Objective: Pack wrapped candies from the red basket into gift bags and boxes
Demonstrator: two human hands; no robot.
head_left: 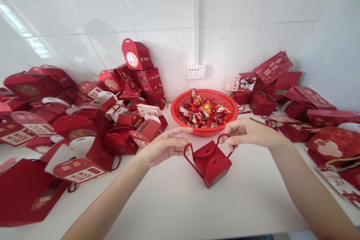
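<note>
A small red gift box [212, 163] with folded flaps sits tilted over the white table, in front of the basket. Its two twisted red cord handles stand out to either side. My left hand [165, 143] pinches the left cord handle [192, 160] between thumb and fingers, the index finger stretched out above. On the other side, my right hand [246, 133] grips the right cord handle [231, 153] with curled fingers. Just beyond both hands stands a red plastic basket [204, 132] holding many wrapped candies [206, 108].
Red gift boxes [84, 123] in many shapes crowd the table's left side, some stacked [147, 71] near the wall. More red boxes and bags [334, 142] lie along the right. A power socket [196, 71] is mounted on the tiled wall behind the basket.
</note>
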